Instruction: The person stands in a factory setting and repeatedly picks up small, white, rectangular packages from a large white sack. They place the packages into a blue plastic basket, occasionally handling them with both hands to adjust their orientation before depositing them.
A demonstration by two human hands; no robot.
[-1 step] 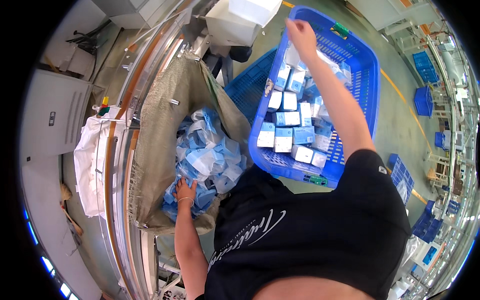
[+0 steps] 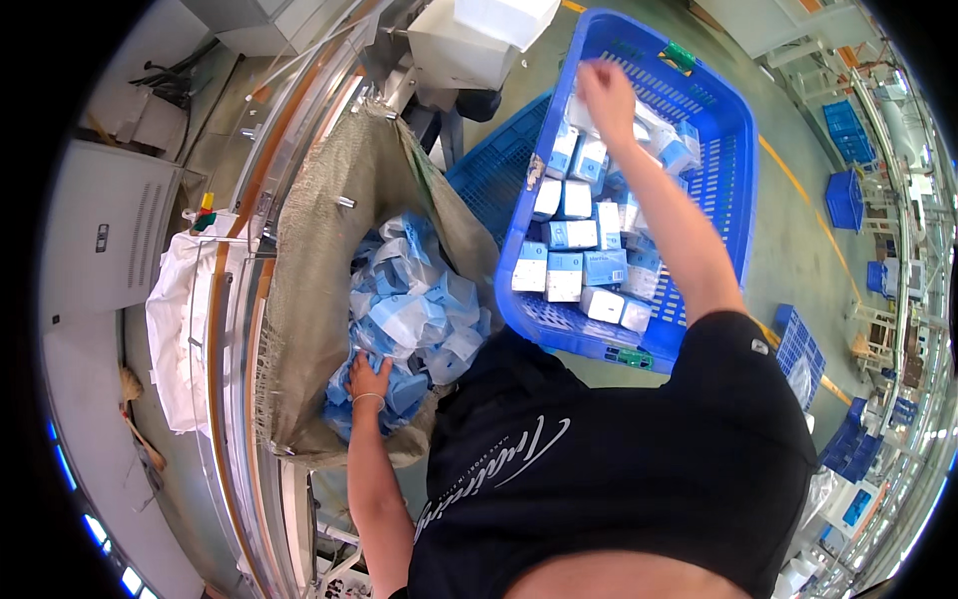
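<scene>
My left hand (image 2: 369,379) lies on a heap of crumpled blue-and-white plastic wrappers (image 2: 404,309), its fingers apart and partly sunk among them. The heap fills a coarse woven sack (image 2: 314,270) with its mouth spread wide. My right arm reaches across a blue plastic crate (image 2: 743,150). Over the crate's far left part, my right hand (image 2: 606,97) is closed with the fingers curled down. Whatever it may hold is hidden. Small blue-and-white packs (image 2: 564,275) lie in the crate in uneven rows, some upright and some tilted. My forearm covers part of them.
Another blue crate (image 2: 504,150) sits between the sack and the full crate. At the far side is a white box (image 2: 454,50). A metal-railed bench (image 2: 235,329) runs along the left, with a white bag (image 2: 180,329) beyond it. More blue crates (image 2: 846,200) stand on the right.
My right hand has come slightly nearer, from beside the crate's far left rim to over the packs. My left hand has stayed on the wrappers.
</scene>
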